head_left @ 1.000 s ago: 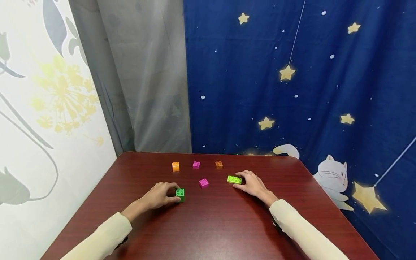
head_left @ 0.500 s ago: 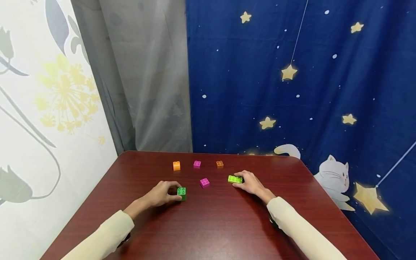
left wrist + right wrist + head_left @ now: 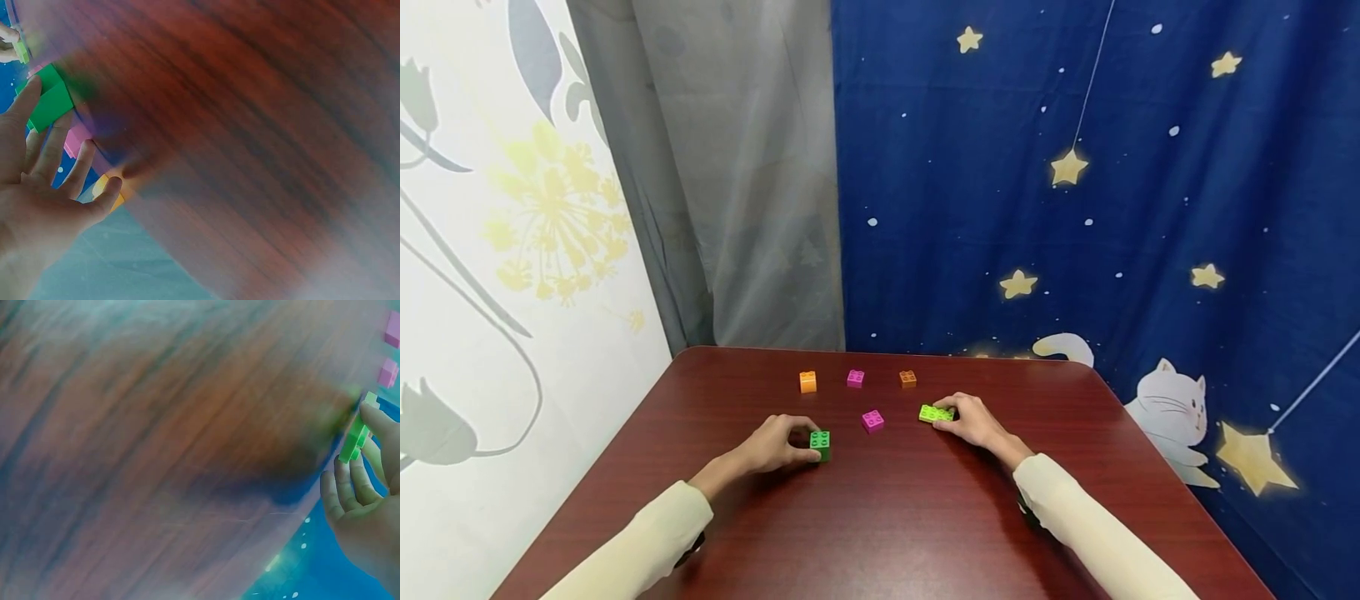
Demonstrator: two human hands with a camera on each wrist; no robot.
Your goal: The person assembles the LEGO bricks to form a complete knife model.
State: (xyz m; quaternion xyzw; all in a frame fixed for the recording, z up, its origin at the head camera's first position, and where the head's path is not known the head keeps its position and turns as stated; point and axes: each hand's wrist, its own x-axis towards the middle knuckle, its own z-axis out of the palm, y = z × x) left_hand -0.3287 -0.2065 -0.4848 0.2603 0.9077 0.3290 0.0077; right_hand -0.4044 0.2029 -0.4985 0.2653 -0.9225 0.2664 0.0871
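My left hand [image 3: 775, 444] pinches a green toy building brick [image 3: 820, 447] between thumb and fingers at the left-middle of the table. In the left wrist view the same green brick [image 3: 52, 99] shows between the thumb and fingertips, the other fingers spread. Farther right, my right hand [image 3: 973, 420] holds a longer lime-green building brick [image 3: 936, 414], studs up, by its right part. The right wrist view shows this lime brick [image 3: 356, 434] between the thumb and fingers. A magenta brick [image 3: 872, 422] lies on the table between the two hands.
Toward the far edge of the dark red wooden table [image 3: 880, 517] sit an orange brick [image 3: 807, 382], a second magenta brick [image 3: 855, 379] and a brown-orange brick [image 3: 907, 379]. Behind the table hang a grey curtain [image 3: 760, 208] and a blue star-patterned curtain [image 3: 940, 208].
The lime-green brick has shifted slightly left along with the right hand's fingers, which now cover more of its right part. The left hand and green brick have barely moved.
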